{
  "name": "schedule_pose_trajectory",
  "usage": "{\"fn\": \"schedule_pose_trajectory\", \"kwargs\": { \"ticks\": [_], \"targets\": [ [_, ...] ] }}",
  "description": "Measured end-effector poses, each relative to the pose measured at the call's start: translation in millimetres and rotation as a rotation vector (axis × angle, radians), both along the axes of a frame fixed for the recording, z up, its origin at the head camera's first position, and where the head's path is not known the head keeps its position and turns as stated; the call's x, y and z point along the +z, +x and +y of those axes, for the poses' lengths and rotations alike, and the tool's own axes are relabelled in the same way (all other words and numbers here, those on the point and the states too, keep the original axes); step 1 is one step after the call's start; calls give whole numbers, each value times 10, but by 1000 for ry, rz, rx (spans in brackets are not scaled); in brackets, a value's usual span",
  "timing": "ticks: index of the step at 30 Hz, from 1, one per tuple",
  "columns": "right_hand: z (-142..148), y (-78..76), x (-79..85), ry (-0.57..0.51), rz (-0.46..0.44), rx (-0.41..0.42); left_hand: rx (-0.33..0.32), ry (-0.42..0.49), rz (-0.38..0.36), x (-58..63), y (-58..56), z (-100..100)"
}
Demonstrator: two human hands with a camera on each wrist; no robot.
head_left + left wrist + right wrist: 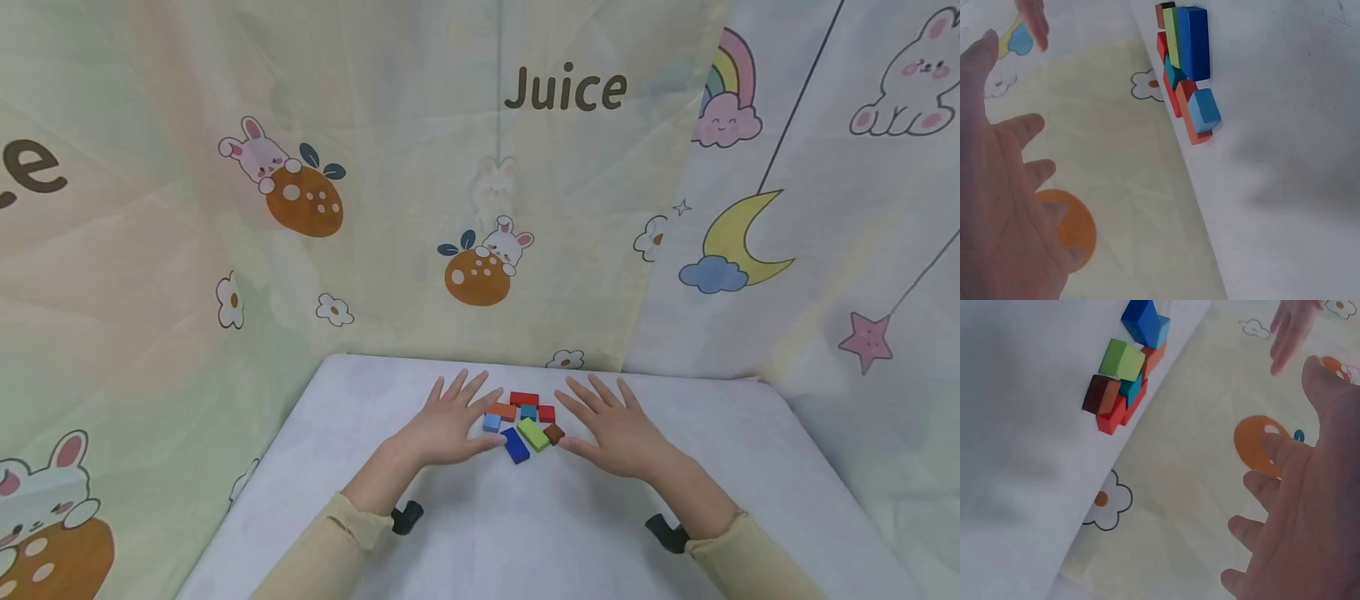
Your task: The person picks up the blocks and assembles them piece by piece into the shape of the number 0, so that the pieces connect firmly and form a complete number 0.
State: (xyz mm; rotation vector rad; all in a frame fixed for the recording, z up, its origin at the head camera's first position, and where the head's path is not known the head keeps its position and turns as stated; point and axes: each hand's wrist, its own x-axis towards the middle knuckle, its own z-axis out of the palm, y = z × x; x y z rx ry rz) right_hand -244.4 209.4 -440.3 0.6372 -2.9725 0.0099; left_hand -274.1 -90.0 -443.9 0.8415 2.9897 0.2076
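Note:
Several small coloured blocks lie in a loose cluster on the white table. Among them are a dark blue block (516, 446), a lime green block (533, 434), a brown block (553, 433), a light blue block (492, 422), an orange block (502, 411), a teal block (528, 412) and two red blocks, one long (524, 398), one short (547, 413). My left hand (446, 425) hovers at the cluster's left side, fingers spread and holding nothing. On the right, my right hand (618, 429) mirrors it, also spread and without a thing in it. Both wrist views show the palms raised above the table.
The white tabletop (525, 533) reaches back to a printed cloth (405, 275) that hangs behind and at both sides. Black wrist straps (407, 517) show under the beige sleeves (330, 546).

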Motion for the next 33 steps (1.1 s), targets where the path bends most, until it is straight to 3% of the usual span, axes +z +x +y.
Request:
{"fn": "schedule_pose_trajectory", "kwargs": {
  "ticks": [5, 9, 14, 18, 23, 28, 33],
  "targets": [
    [8, -68, -34, -23, -39, 8, 33, 50, -29, -93, -61, -1],
    [16, -136, -100, -113, -108, 2, 89, 218, -78, -294, -119, 11],
    [-29, -236, -314, -310, -204, -103, 198, 437, -131, -629, -147, 103],
    [-152, -310, -546, -472, -245, -193, 240, 502, -143, -826, -143, 237],
    [-347, -319, -792, -620, -211, -187, 249, 516, -114, -966, -164, 408],
    [-500, -279, -970, -704, -203, -186, 221, 462, -71, -1068, -192, 511],
    [-600, -251, -1069, -701, -209, -193, 190, 371, -18, -1124, -189, 538]
  ]
}}
